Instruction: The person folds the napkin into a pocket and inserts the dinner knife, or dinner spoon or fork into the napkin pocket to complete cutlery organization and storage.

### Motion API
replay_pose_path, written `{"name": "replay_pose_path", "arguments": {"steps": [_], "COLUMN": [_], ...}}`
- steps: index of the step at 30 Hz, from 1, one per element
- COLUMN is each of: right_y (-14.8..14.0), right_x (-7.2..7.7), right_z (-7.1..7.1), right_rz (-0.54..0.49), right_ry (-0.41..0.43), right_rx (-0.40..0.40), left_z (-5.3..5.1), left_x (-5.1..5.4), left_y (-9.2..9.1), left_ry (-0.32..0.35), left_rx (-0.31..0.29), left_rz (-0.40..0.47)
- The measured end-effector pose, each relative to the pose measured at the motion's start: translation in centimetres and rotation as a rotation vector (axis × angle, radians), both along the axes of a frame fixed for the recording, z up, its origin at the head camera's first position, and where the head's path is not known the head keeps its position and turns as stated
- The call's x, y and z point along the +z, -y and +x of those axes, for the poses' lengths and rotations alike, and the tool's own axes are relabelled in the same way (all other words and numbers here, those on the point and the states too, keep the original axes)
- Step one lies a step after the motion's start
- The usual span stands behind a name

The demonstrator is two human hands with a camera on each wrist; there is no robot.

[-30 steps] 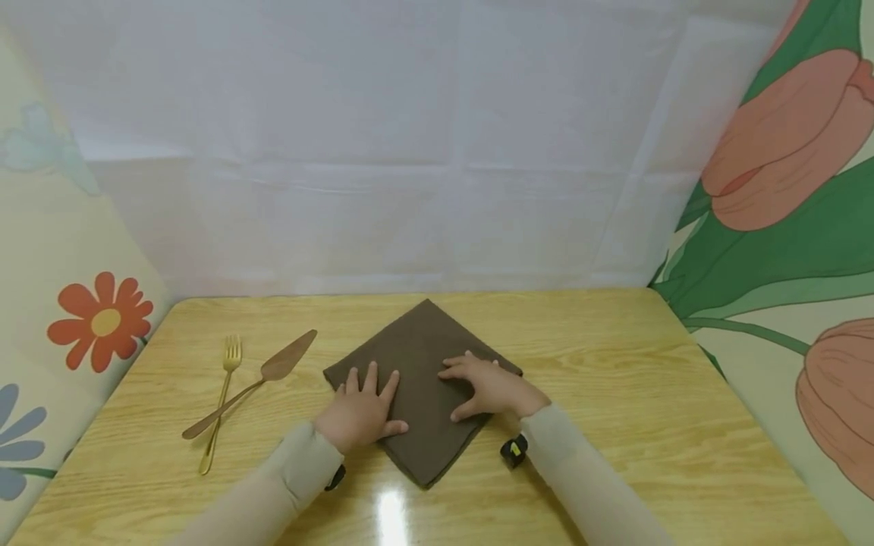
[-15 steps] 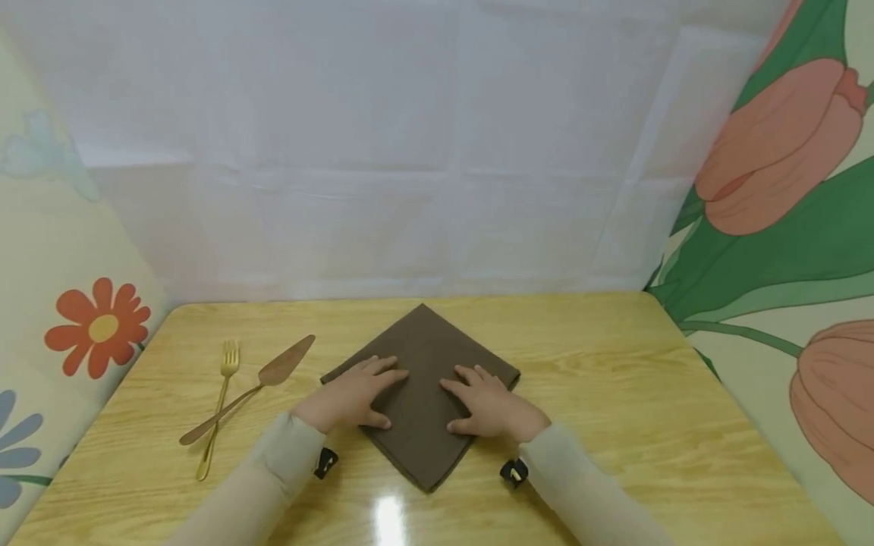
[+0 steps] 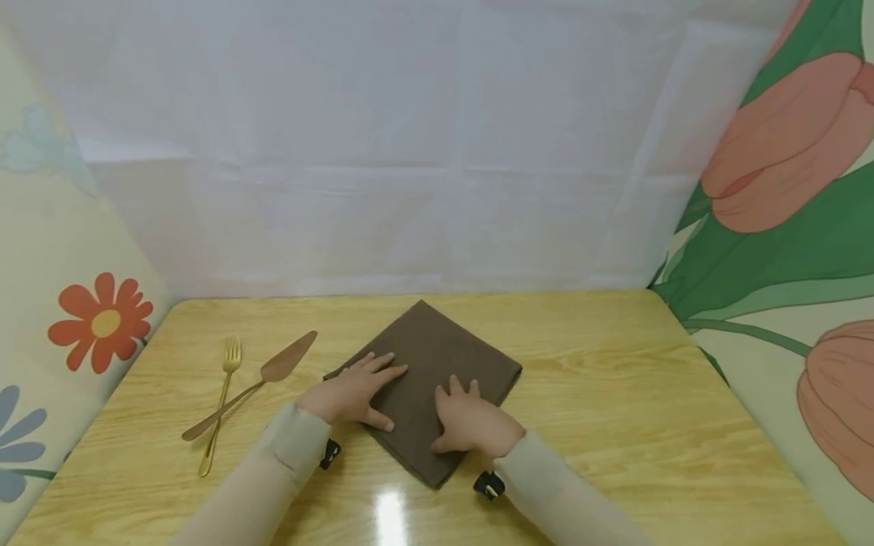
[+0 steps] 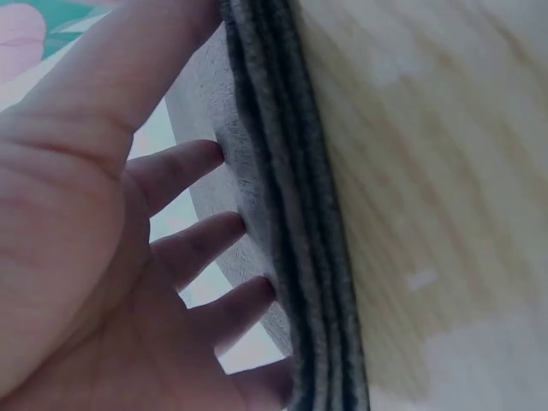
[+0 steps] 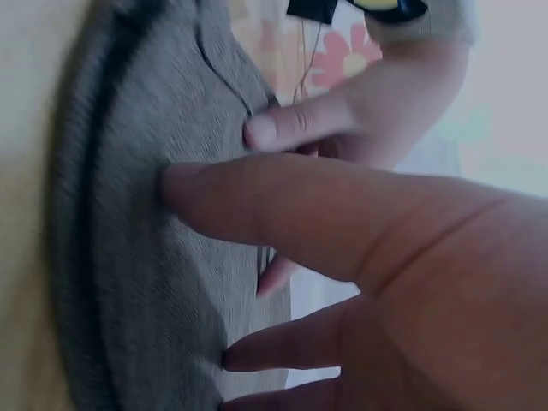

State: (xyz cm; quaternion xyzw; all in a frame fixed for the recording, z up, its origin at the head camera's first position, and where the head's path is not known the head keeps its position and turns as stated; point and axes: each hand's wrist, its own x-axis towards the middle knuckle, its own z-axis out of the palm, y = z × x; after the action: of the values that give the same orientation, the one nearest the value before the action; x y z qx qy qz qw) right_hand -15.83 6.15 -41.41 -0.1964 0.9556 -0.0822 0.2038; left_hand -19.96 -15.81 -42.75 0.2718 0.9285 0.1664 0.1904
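A dark brown folded cloth (image 3: 430, 341) lies on the table as a diamond, one corner toward me. Its stacked layers show along the edge (image 4: 291, 205) in the left wrist view. My left hand (image 3: 351, 390) rests on the cloth's left side, fingers spread and fingertips touching the top. On the right half, nearer the front corner, my right hand (image 3: 474, 421) touches the cloth with its fingers extended. In the right wrist view, the right thumb (image 5: 214, 197) presses on the fabric, and the left hand (image 5: 342, 120) shows behind it. Neither hand grips anything.
Left of the cloth, a gold fork (image 3: 224, 394) lies with a copper-coloured cake server (image 3: 280, 364) crossing over its handle. The wooden table (image 3: 614, 379) ends at a white sheet (image 3: 410, 152) at the back. Floral panels stand on both sides.
The left hand has shifted slightly left and its fingers have turned rightward. The right hand has slid toward me and a little left. The cloth's front corner has moved slightly right.
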Motion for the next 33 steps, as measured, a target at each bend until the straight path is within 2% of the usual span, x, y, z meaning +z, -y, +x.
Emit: {"name": "replay_pose_path", "arguments": {"steps": [3, 8, 16, 25, 33], "right_y": [-0.3, -1.2, -2.8, -4.5, -4.8], "right_x": [0.0, 0.1, -0.3, -0.6, -0.4], "right_z": [-0.9, -2.3, -4.6, -7.0, -9.3], "right_rz": [0.009, -0.008, -0.051, -0.171, -0.187], "right_ry": [0.001, 0.045, 0.093, 0.159, 0.175], "right_rx": [0.004, -0.011, 0.016, 0.031, 0.063], "left_z": [0.3, 1.2, 2.8, 3.9, 4.5], "left_x": [-0.3, -0.4, 0.2, 0.1, -0.4], "left_y": [-0.2, -1.0, -3.5, -6.8, -8.9], "left_ry": [-0.033, -0.049, -0.096, -0.092, -0.127], "left_rx": [0.009, 0.052, 0.152, 0.275, 0.365], "left_rz": [-0.03, -0.079, -0.188, -0.248, -0.253]}}
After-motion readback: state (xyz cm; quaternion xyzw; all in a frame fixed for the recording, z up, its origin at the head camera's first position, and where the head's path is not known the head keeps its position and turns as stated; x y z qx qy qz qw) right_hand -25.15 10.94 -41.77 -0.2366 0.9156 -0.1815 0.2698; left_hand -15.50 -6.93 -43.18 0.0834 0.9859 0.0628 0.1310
